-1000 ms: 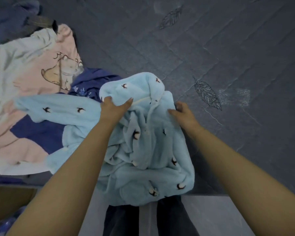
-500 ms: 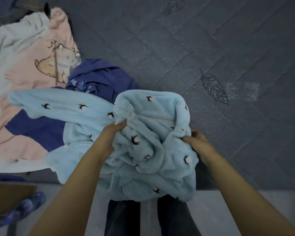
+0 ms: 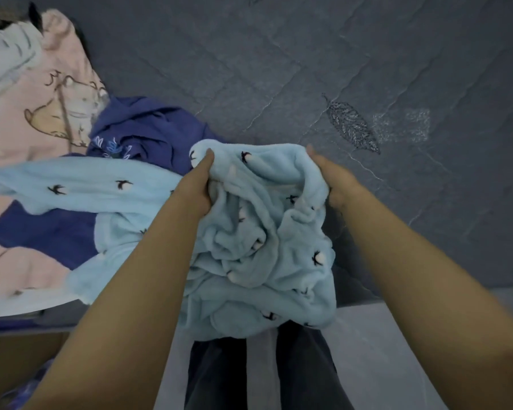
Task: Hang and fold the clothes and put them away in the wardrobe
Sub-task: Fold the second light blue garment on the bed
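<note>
While both hands bunch the blue fleece (image 3: 258, 241) at the bed's (image 3: 367, 54) near edge, nothing looks folded or hung yet. Left hand (image 3: 197, 184) and right hand (image 3: 329, 179) each grip a top corner, fingers curled into the cloth, one sleeve trailing left. A navy garment (image 3: 148, 128) and a pink top (image 3: 42, 93) lie loose at far left. No wardrobe or hanger shows, so most of the task seems left.

The fleece garment (image 3: 258, 238) hides most fingers of both hands.
</note>
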The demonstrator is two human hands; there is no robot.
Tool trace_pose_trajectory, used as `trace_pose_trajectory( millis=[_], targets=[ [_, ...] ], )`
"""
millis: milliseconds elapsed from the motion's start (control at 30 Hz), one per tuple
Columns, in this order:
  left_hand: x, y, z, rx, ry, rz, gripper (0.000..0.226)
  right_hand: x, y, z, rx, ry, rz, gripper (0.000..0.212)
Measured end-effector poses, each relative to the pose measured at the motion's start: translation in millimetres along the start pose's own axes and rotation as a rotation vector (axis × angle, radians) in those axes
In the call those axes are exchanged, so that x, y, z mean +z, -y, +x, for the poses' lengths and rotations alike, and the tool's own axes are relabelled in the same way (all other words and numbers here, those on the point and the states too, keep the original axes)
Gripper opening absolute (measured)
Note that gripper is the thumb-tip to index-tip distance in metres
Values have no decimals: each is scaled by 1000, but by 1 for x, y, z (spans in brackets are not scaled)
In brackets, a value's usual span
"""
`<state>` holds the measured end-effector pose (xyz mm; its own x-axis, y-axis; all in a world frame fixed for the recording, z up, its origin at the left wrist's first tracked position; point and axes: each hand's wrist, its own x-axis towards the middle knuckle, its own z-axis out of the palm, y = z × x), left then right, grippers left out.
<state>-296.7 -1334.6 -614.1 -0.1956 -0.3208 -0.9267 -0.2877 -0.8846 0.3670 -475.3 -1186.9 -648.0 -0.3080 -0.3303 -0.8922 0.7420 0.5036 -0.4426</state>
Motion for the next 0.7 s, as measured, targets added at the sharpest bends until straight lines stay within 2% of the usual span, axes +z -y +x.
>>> trace_pose_trajectory(
  millis=[133,200,267,300,367,433,500,533,633,700],
  targets=[
    [-18,-17,-26,117,176,-233,43,-21,30,-24,79,197,273,32],
    [-33,-23,-37,105,199,-346,32,-39,37,-35,143,173,480,37],
    [-41,-23,-41,55,123,-413,24,-51,32,-41,198,79,566,47],
    [-43,-19,-41,16,88,-404,27,-54,29,-42,220,39,583,45],
    [-44,-9,-40,-39,59,-315,41,-53,17,-43,212,-14,660,39],
    [-45,5,-37,-47,135,-215,55,-52,3,-39,162,-4,688,53],
    [-46,19,-33,-72,269,-110,59,-50,-13,-30,107,-25,579,56],
    [-47,25,-28,-70,267,-12,58,-50,-23,-24,68,-35,478,53],
    [-50,39,-13,168,55,421,48,-46,-47,-13,-63,8,198,42],
    [-52,42,-6,255,-65,469,46,-39,-52,-6,-76,116,114,33]
  ],
)
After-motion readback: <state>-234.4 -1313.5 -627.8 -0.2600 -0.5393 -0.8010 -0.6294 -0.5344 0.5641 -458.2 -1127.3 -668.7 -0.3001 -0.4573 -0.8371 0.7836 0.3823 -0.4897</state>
